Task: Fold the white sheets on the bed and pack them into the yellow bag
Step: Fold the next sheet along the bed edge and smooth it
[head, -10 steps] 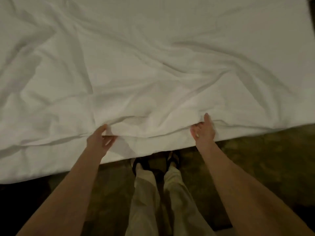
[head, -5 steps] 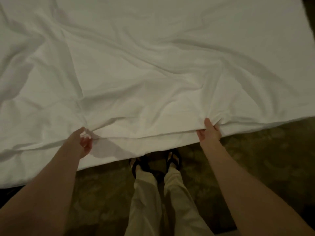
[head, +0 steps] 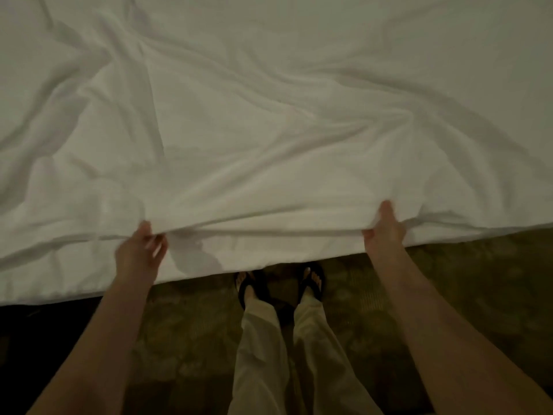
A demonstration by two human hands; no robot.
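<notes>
1. the wrinkled white cotton sheet (head: 269,130) lies spread over the bed.
2. the left hand (head: 139,253) pinches the sheet's near edge.
3. the right hand (head: 386,229) grips the same edge, well apart from the left hand.

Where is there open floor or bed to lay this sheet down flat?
The rumpled white sheet covers all the bed in view. Bare carpet lies right of the right hand, below the sheet's edge. Between the left hand and right, the feet crowd it.

Head view, steeply down, close.
</notes>
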